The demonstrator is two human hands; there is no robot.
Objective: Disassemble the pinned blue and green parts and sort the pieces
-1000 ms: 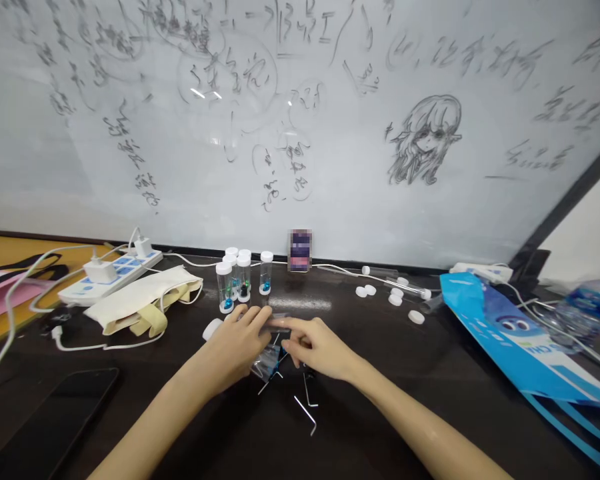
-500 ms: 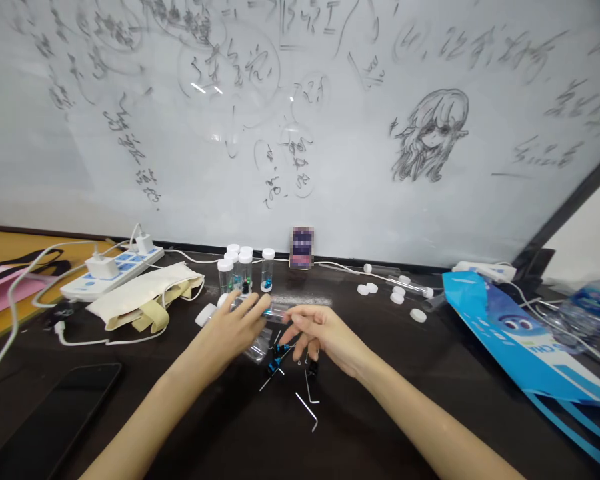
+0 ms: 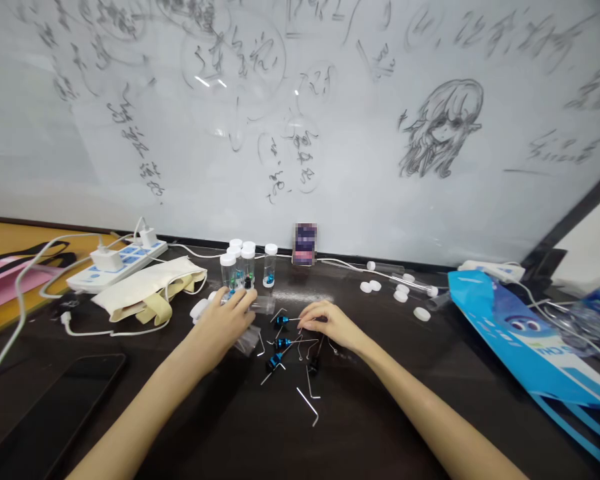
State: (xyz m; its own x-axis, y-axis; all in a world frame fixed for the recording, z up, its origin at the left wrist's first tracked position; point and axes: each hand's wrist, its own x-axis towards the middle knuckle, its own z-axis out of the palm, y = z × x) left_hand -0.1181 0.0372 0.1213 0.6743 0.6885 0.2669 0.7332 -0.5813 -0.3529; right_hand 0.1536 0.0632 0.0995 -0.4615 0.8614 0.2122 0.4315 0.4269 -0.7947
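Note:
My left hand [image 3: 230, 323] is curved over a clear plastic tube [image 3: 264, 305], which lies on the dark table and sticks out to the right of its fingers. Just right of the tube is a small blue-and-black piece with a thin metal rod [image 3: 281, 321]. My right hand [image 3: 336, 325] has its thumb and fingers pinched at the end of that rod. Below lie two similar pieces, one blue-and-black [image 3: 283, 343] and one blue [image 3: 274, 361]. A black piece [image 3: 314, 364] and several bent metal rods [image 3: 308, 405] are nearer me.
Capped clear tubes [image 3: 269, 267] stand at the back, near a propped phone [image 3: 305, 244]. Loose white caps [image 3: 421, 314] and lying tubes [image 3: 415, 283] are at the right, beside a blue bag [image 3: 510, 333]. A power strip [image 3: 120, 267], cloth pouch [image 3: 145, 290] and dark phone [image 3: 55, 413] sit left.
The clear tube and my left hand have moved left, away from my right hand. A blue-and-black piece now shows outside the tube, and my right fingers have closed together at its rod.

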